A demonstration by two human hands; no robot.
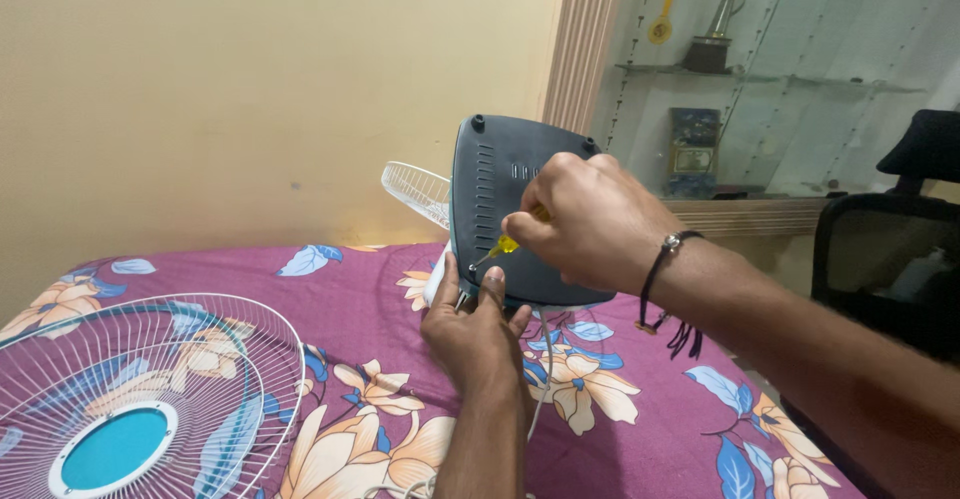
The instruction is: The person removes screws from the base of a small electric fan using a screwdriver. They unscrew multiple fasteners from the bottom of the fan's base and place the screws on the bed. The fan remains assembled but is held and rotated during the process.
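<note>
A dark grey fan base (pixel 497 197) stands tipped up on its edge, underside facing me, on a purple flowered cloth. My right hand (pixel 585 224) grips a small screwdriver with a yellow handle (pixel 505 246), its tip set against the underside near the lower left corner. My left hand (pixel 478 334) holds the base's lower edge, thumb and fingers pressed on it. A black cord bracelet sits on my right wrist. Behind the base shows part of a white wire fan guard (pixel 417 191).
A second white wire guard with a teal hub (pixel 130 409) lies on the cloth at lower left. A white cable (pixel 542 379) runs down from the base. A black chair (pixel 890 249) stands at the right; glass shelves with a trophy (pixel 715 44) are behind.
</note>
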